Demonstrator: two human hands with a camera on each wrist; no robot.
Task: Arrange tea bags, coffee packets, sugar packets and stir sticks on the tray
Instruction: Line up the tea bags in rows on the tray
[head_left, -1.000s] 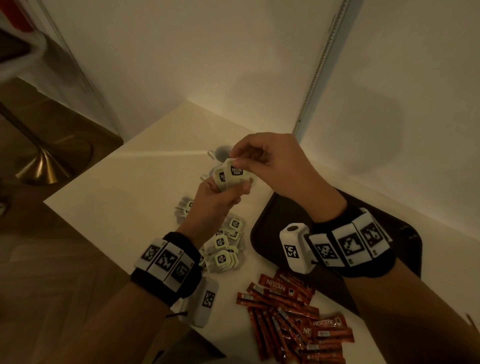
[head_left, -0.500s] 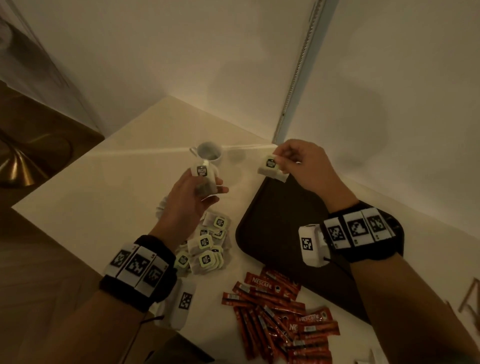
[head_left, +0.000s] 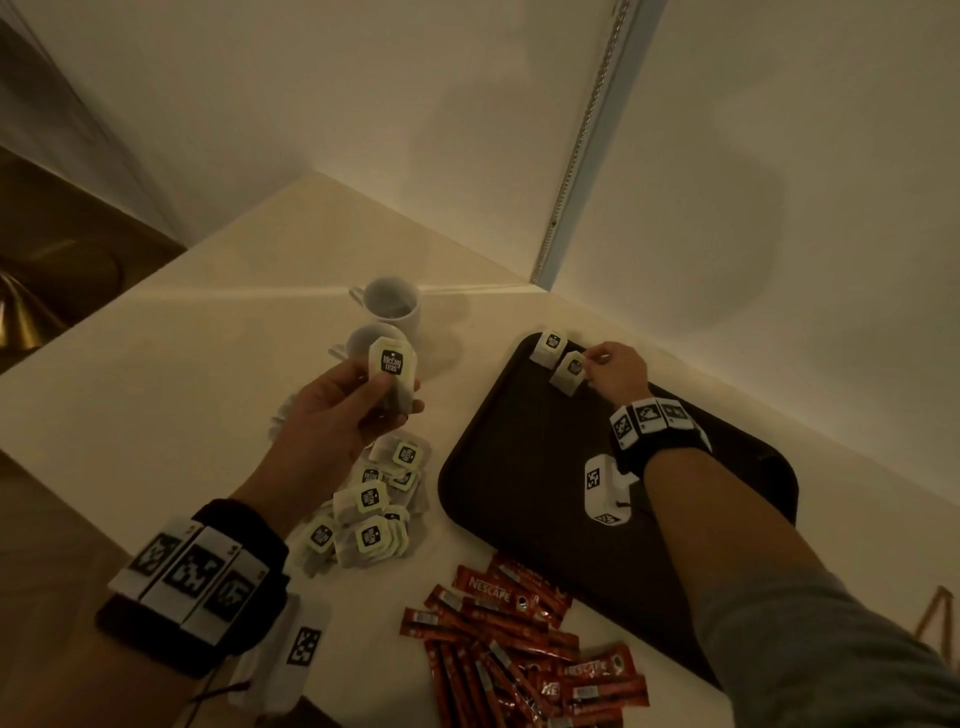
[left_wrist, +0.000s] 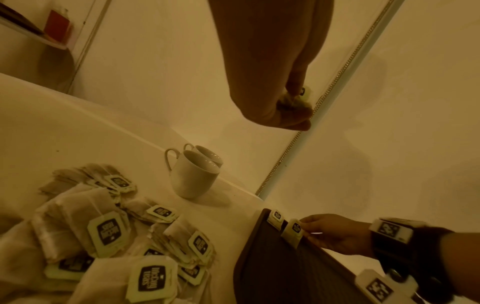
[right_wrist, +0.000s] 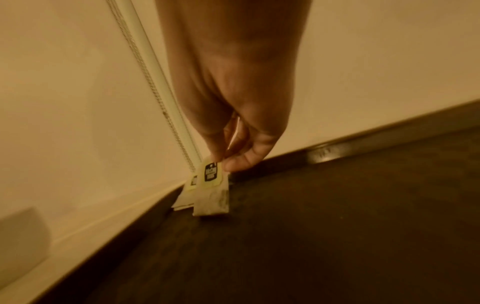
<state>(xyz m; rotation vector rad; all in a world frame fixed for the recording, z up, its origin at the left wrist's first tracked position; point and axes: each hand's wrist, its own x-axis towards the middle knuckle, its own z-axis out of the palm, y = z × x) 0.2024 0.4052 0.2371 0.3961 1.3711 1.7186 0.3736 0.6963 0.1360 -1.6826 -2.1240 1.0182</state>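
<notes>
A dark tray (head_left: 519, 467) lies on the right of the white table. My right hand (head_left: 613, 371) pinches a tea bag (head_left: 569, 371) by its top at the tray's far left corner, its lower edge on the tray floor (right_wrist: 285, 226). Another tea bag (head_left: 548, 347) leans in that corner just behind it. My left hand (head_left: 337, 410) holds a small stack of tea bags (head_left: 390, 364) above the table, left of the tray. A heap of loose tea bags (head_left: 369, 514) lies under that hand, and red coffee packets (head_left: 519, 644) lie nearer to me.
Two white cups (head_left: 392, 306) stand beyond the left hand, near the wall. Walls meet in a corner just past the tray, with a bead chain (head_left: 576, 145) hanging there. The table's left edge (head_left: 104, 312) drops to a wooden floor.
My right hand took one tea bag from the left hand's stack, carried it right and lowered it into the tray's far corner. The left hand stayed over the heap with the stack.
</notes>
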